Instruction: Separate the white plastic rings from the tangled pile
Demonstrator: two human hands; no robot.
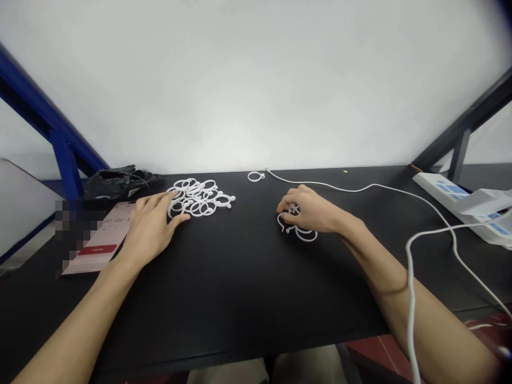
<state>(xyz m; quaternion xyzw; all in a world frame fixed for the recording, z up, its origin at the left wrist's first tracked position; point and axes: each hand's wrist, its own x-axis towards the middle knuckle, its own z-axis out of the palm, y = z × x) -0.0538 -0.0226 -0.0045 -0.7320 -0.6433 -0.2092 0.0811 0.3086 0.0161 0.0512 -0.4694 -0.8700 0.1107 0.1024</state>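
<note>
My left hand [154,221] lies at the left edge of a pile of white plastic rings [200,200], fingers stretched out and thumb apart. The rings are thin hoops with a small knob, like curtain rings, and they overlap one another. To the right, my right hand [304,208] is curled over a smaller group of white rings [307,237], thumb and fingers closed around one of them. One ring by the thumb appears to have a gap. The palm side and part of these rings are hidden. A single white ring [254,176] lies by itself near the wall.
A phone [96,240] showing a timer lies left of my left hand, with a crumpled black bag [116,182] behind it. A white cable [360,190] runs along the back. On the right stands a white power strip [452,192], and another cable crosses above my right forearm.
</note>
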